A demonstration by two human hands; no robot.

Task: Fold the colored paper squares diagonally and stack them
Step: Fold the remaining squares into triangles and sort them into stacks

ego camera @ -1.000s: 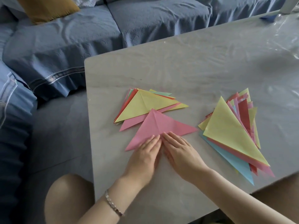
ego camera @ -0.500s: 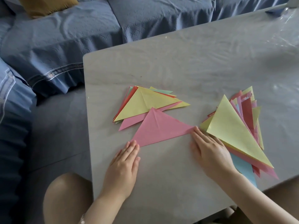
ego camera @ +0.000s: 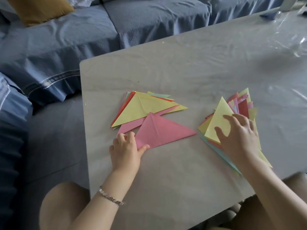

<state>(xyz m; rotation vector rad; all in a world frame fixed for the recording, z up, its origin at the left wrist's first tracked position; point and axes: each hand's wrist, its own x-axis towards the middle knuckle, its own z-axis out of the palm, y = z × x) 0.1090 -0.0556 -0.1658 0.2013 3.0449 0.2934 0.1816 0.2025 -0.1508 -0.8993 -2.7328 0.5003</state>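
Colored paper (ego camera: 217,120) lies in three lots on the grey, film-covered table (ego camera: 166,72); all places below are taken from the pink folded paper triangle (ego camera: 162,131) in the middle. Largest lot: a loose, fanned pile of mixed-colour triangles (ego camera: 243,107) to the right of the pink piece, with a strip of bare table between them and a yellow sheet on top. Next: a tidier stack of folded triangles (ego camera: 142,108), also yellow on top, just beyond the pink piece and a little left. The pink apex laps onto the stack's near edge, so the two touch. The pink piece lies flat, its long edge nearest the person, running left to right and rising slightly toward the right tip. A crease runs down from the apex. Right hand (ego camera: 239,135) is over the right pile, fingers spread and nearly straight, gripping nothing; cannot tell whether the fingertips press the yellow sheet. Left hand (ego camera: 124,151) is at the pink piece's near-left corner, fingers curled, thumb (ego camera: 143,148) on top of the paper: a pinch on that corner. Judgement: the fold looks finished and the stack is the drop point. The left hand is the nearer one and has the paper. The move called for is short, away from the person and slightly left, with the long edge kept parallel to the stack's. The right hand seems set to take the next sheet.
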